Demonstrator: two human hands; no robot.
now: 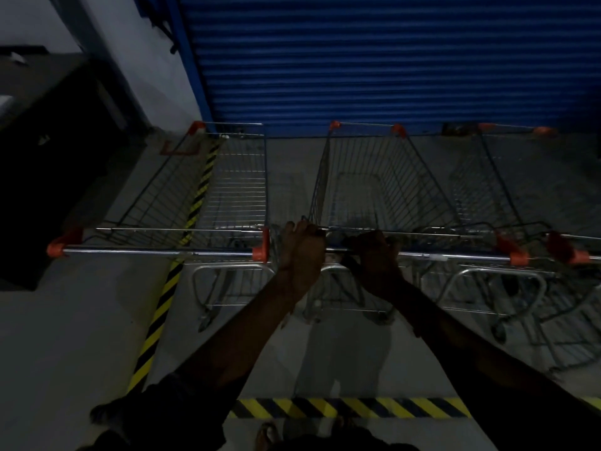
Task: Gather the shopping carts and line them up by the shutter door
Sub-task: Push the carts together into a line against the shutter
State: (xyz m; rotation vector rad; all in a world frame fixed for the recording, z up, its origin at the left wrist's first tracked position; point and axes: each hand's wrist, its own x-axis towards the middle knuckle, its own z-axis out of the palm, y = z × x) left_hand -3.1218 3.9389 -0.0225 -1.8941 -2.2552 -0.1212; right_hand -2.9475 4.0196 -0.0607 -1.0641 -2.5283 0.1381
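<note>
Dark sleeves (162, 403), pushed up high.

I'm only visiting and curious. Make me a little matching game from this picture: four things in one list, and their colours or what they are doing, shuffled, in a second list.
Things:
1. shutter door
2. handle end cap
3. floor tape
4. left hand

Descriptions:
A. yellow and black stripes
B. grips the middle cart's handle
C. blue
D. orange

Pairs: 1-C, 2-D, 3-A, 4-B.
</note>
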